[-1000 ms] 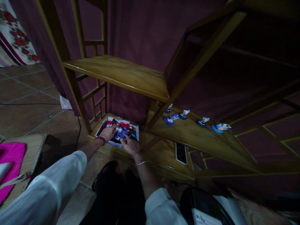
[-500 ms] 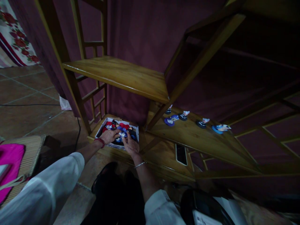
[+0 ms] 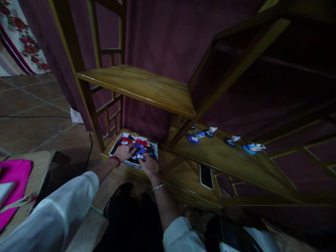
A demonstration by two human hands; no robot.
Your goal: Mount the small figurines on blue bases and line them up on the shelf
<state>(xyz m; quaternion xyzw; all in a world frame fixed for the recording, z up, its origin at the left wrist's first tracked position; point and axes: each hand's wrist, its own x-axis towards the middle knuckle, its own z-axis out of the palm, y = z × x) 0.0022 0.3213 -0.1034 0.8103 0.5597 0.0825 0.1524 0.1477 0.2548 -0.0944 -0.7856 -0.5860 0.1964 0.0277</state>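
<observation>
A white-walled cardboard box (image 3: 156,150) on the low shelf holds several small red, black, blue and purple figurines. Over its left side reaches my left hand (image 3: 125,152), with the fingers extended and touching the figurines. My right hand (image 3: 150,165) is at the box's front right, its fingertips closed on a blue-and-white figurine (image 3: 140,156). The fingers partly cover that figurine, so its full shape is hidden. A red beaded bracelet (image 3: 115,160) is on my left wrist and a silver one (image 3: 158,187) on my right.
Several figurines on round bases, including a blue one (image 3: 253,148) and a purple one (image 3: 195,137), are on the wooden shelf (image 3: 223,154) to the right. A phone (image 3: 206,176) lies on the lower board. Above the box juts another wooden shelf (image 3: 141,87). A pink cloth (image 3: 18,185) is at left.
My hands have moved slightly apart inside the box, the right one a little lower. The whole view has shifted slightly, so the shelves appear further right.
</observation>
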